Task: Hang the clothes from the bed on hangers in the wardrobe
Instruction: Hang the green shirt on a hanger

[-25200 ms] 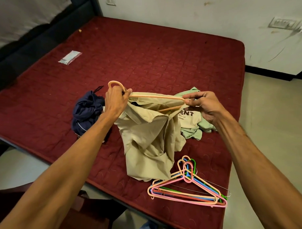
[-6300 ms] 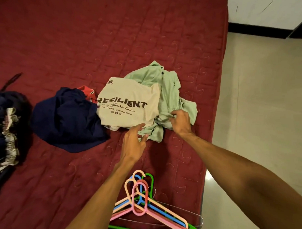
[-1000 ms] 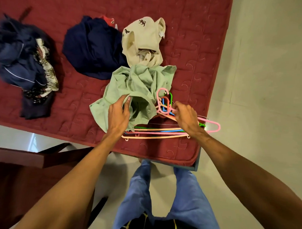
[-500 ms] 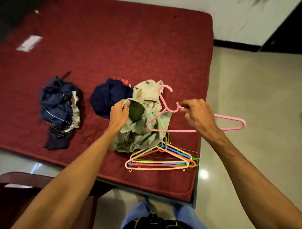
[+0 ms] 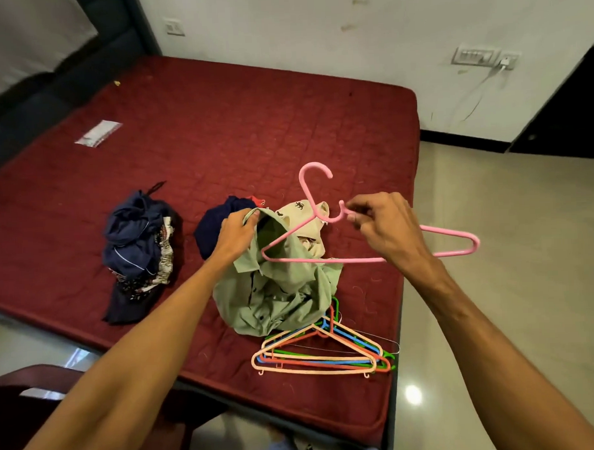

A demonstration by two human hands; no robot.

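Observation:
My left hand [image 5: 237,234] grips the collar of a pale green shirt [image 5: 277,292] and holds it up above the red mattress [image 5: 252,132]. My right hand [image 5: 385,226] pinches a pink hanger [image 5: 451,241] near its neck, hook up; the hanger's left arm reaches in front of the shirt's open collar. A cream printed t-shirt [image 5: 303,212] lies behind the green shirt. Beside it lies a dark navy garment [image 5: 211,227], and a heap of dark blue clothes [image 5: 139,240] lies further left.
A stack of coloured hangers [image 5: 323,350] lies at the mattress's near right edge. A small plastic packet [image 5: 98,132] lies far left on the bed. A dark red chair [image 5: 36,402] stands at bottom left. Tiled floor [image 5: 508,251] runs to the right.
My right hand has lifted one pink hanger off the stack and swung it hook-up level with the collar. My left hand has raised the green shirt off the mattress.

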